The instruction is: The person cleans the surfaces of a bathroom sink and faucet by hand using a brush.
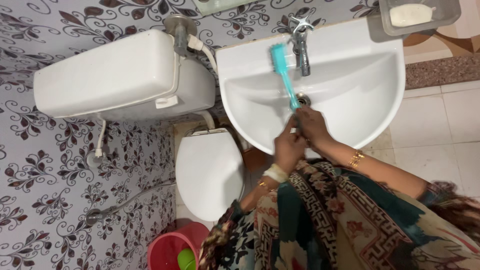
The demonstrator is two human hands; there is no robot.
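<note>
Both hands meet over the front of one white washbasin. The right hand has its fingers wrapped around the handle end of one teal brush, whose bristled head points up beside the single tap. The left hand is curled, touching the right; its grip is unclear. One toilet stands alongside.
</note>
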